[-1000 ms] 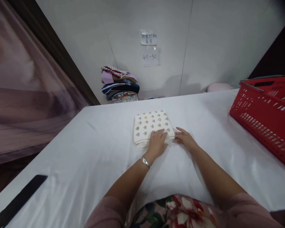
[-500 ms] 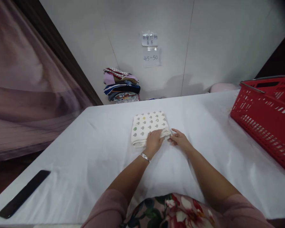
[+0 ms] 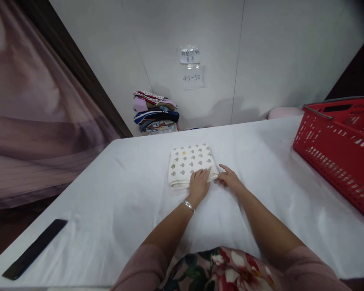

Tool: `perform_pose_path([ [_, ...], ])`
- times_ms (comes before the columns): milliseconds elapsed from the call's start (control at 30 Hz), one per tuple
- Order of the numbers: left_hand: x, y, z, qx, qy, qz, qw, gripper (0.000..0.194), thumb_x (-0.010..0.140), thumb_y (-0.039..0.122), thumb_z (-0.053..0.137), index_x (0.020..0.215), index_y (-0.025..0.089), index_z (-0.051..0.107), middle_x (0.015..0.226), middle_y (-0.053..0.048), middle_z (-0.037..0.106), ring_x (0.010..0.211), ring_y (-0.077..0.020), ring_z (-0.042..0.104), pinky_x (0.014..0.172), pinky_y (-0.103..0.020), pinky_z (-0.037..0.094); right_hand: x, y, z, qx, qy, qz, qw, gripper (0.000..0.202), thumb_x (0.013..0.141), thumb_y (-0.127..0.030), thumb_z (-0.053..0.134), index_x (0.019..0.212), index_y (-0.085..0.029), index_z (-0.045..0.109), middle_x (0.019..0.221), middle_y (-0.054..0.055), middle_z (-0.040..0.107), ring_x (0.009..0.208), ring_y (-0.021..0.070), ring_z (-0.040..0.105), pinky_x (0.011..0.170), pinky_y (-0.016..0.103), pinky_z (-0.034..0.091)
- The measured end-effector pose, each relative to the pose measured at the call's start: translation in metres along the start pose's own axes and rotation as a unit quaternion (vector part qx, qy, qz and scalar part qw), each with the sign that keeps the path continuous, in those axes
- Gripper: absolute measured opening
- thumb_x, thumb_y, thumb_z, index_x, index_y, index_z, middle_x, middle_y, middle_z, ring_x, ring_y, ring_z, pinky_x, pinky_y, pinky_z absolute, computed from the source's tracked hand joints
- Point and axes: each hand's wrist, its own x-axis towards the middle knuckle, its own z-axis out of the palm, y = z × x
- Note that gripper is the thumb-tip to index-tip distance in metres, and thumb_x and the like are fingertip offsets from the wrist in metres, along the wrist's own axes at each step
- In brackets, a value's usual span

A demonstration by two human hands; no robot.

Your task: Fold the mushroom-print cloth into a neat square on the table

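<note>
A folded white cloth (image 3: 186, 161) with rows of grey tree-like prints, plus a few green and yellow ones, lies flat on the white-covered table (image 3: 133, 194). My left hand (image 3: 199, 184), with a silver bracelet at its wrist, rests over the cloth's front edge, fingers laid on top. At the front right corner, my right hand (image 3: 229, 179) pinches the edge of the layers between thumb and fingers, its index finger raised. The stacked folds show along the front side.
A red plastic basket (image 3: 336, 149) stands on the table at the right. Near the left front edge lies a long black strip (image 3: 34, 249). Beyond the far edge is a pile of folded fabrics (image 3: 156, 113) against the wall, below paper signs (image 3: 192, 76). A pinkish curtain (image 3: 33, 101) hangs at left.
The lifted flap at the cloth's front right corner now lies flatter. My left hand has shifted slightly right and toward me; the right hand stays at the corner. The view has tilted a little.
</note>
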Motion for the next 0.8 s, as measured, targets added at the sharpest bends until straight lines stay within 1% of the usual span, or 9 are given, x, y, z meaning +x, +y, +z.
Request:
perform_pose_path([
  [100, -0.001, -0.001, 0.001, 0.006, 0.005, 0.002, 1.000, 0.047, 0.084, 0.019, 0.049, 0.131, 0.020, 0.044, 0.133, -0.005, 0.051, 0.123, -0.0228, 0.040, 0.103, -0.041, 0.031, -0.001, -0.002, 0.001, 0.008, 0.014, 0.008, 1.000, 0.065, 0.077, -0.027, 0.060, 0.137, -0.015, 0.036, 0.061, -0.001, 0.065, 0.050, 0.0119, 0.058, 0.039, 0.018, 0.037],
  [233, -0.002, 0.002, -0.002, 0.006, 0.009, 0.004, 1.000, 0.048, 0.086, 0.026, 0.048, 0.133, 0.021, 0.041, 0.134, -0.007, 0.050, 0.124, -0.0232, 0.040, 0.104, -0.043, 0.031, -0.001, -0.004, 0.004, 0.014, 0.030, 0.014, 0.999, 0.060, 0.083, -0.039, 0.056, 0.135, -0.015, 0.039, 0.068, 0.002, 0.065, 0.051, 0.0121, 0.060, 0.037, 0.018, 0.036],
  [333, -0.002, 0.008, -0.003, 0.013, 0.000, 0.007, 1.000, 0.050, 0.086, 0.028, 0.048, 0.135, 0.022, 0.039, 0.138, -0.007, 0.045, 0.125, -0.0250, 0.039, 0.104, -0.046, 0.030, 0.000, -0.003, 0.006, -0.002, 0.034, 0.010, 0.999, 0.064, 0.083, -0.045, 0.054, 0.138, -0.015, 0.036, 0.069, 0.002, 0.064, 0.051, 0.0124, 0.059, 0.037, 0.019, 0.035],
  [433, -0.002, 0.012, -0.003, 0.024, -0.006, 0.006, 1.000, 0.048, 0.087, 0.026, 0.047, 0.134, 0.024, 0.040, 0.140, -0.006, 0.043, 0.127, -0.0265, 0.037, 0.106, -0.049, 0.026, 0.000, 0.000, 0.008, -0.056, 0.037, -0.009, 0.998, 0.075, 0.080, -0.049, 0.058, 0.141, -0.017, 0.030, 0.064, -0.001, 0.062, 0.047, 0.0119, 0.055, 0.037, 0.019, 0.036],
  [533, -0.003, 0.013, -0.003, 0.024, -0.010, 0.012, 1.000, 0.047, 0.087, 0.028, 0.048, 0.133, 0.023, 0.041, 0.141, -0.006, 0.043, 0.128, -0.0268, 0.036, 0.107, -0.050, 0.025, -0.001, 0.002, 0.009, -0.104, 0.043, -0.024, 0.993, 0.079, 0.077, -0.046, 0.061, 0.143, -0.017, 0.027, 0.053, -0.006, 0.055, 0.040, 0.0101, 0.047, 0.037, 0.020, 0.034],
  [633, -0.008, 0.004, -0.007, 0.010, -0.013, 0.035, 0.999, 0.047, 0.088, 0.033, 0.048, 0.134, 0.022, 0.041, 0.140, -0.006, 0.044, 0.129, -0.0247, 0.036, 0.109, -0.048, 0.023, -0.001, 0.003, 0.009, -0.109, 0.048, -0.015, 0.993, 0.079, 0.077, -0.039, 0.062, 0.143, -0.015, 0.026, 0.049, -0.008, 0.050, 0.038, 0.0093, 0.042, 0.038, 0.020, 0.033],
  [700, -0.016, -0.008, -0.012, 0.003, -0.009, 0.040, 0.999, 0.046, 0.090, 0.038, 0.046, 0.132, 0.021, 0.042, 0.138, -0.006, 0.047, 0.129, -0.0233, 0.037, 0.110, -0.047, 0.022, -0.001, 0.002, 0.009, -0.103, 0.045, -0.008, 0.994, 0.078, 0.076, -0.037, 0.061, 0.143, -0.015, 0.027, 0.048, -0.008, 0.049, 0.038, 0.0091, 0.041, 0.038, 0.019, 0.031],
  [800, -0.033, -0.033, -0.023, 0.007, 0.015, 0.007, 1.000, 0.042, 0.091, 0.041, 0.043, 0.127, 0.021, 0.049, 0.133, -0.007, 0.053, 0.127, -0.0228, 0.041, 0.109, -0.046, 0.023, -0.002, 0.001, 0.008, -0.099, 0.039, 0.000, 0.994, 0.078, 0.076, -0.037, 0.060, 0.143, -0.015, 0.027, 0.048, -0.007, 0.049, 0.038, 0.0094, 0.040, 0.037, 0.019, 0.029],
])
